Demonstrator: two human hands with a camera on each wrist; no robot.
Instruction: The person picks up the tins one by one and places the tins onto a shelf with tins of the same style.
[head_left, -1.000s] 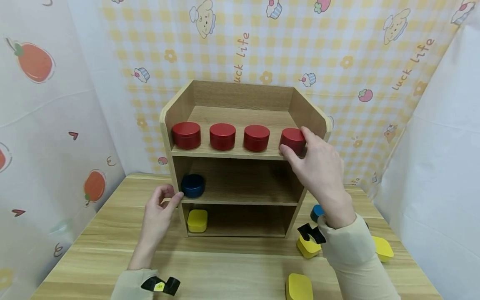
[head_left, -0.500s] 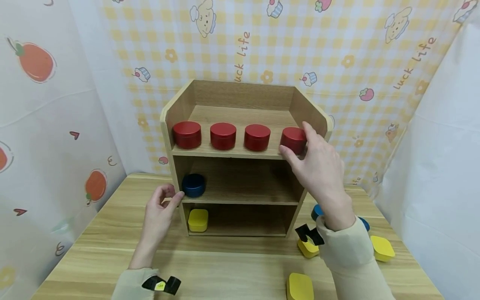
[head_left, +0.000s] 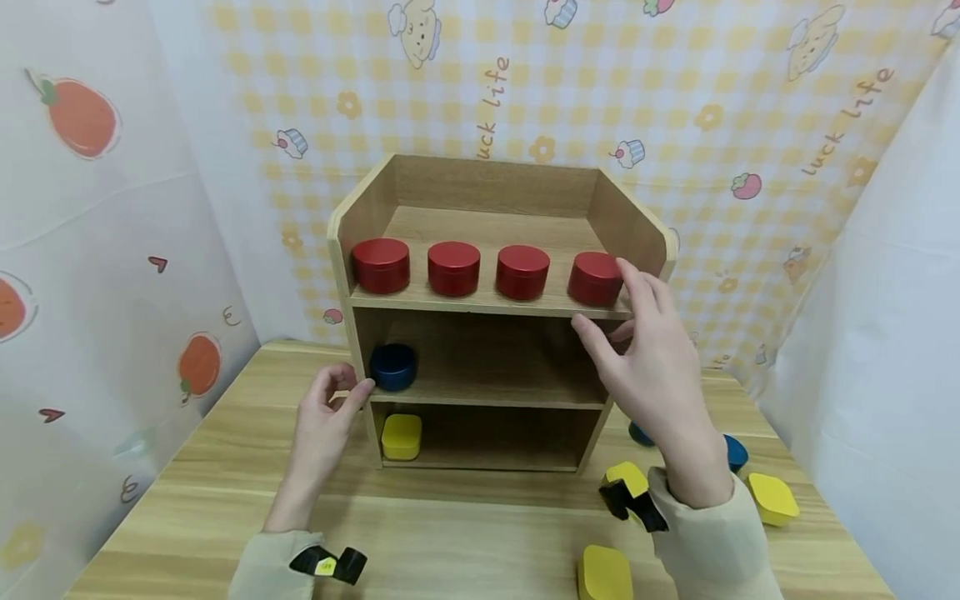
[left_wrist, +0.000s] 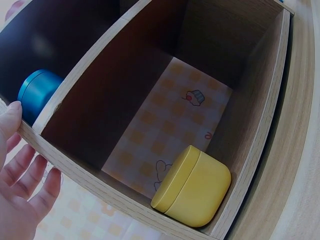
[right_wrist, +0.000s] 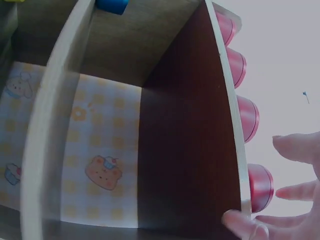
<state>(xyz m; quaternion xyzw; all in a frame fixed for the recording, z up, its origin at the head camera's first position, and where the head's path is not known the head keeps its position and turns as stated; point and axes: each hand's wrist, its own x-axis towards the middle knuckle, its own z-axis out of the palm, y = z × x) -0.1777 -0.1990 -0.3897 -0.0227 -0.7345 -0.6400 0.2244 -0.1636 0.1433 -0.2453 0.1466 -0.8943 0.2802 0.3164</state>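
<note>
A small wooden shelf unit [head_left: 480, 304] with three levels stands at the centre. On its top level several round red tins sit in a row. My right hand [head_left: 660, 371] is beside the rightmost red tin [head_left: 595, 281]; its fingers are spread, a fingertip close to the tin's right side and the thumb lower, near the shelf edge. My left hand [head_left: 326, 421] lightly holds the unit's left side panel, thumb on the front edge. Close to that thumb, a dark blue round tin [head_left: 393, 367] sits on the middle level. Below it on the bottom level is a yellow square tin [left_wrist: 197, 187].
On the wooden table [head_left: 442, 542] at the right lie more tins: a yellow one [head_left: 604, 573] in front, another yellow one [head_left: 774, 498] at far right, and a blue tin [head_left: 736, 453] partly behind the right forearm. A patterned cloth [head_left: 480, 75] hangs behind.
My right hand has let go of the rightmost red tin and moved slightly down and right, thumb now below it. The tin stays in place. The left hand keeps its hold; the view shifts slightly.
</note>
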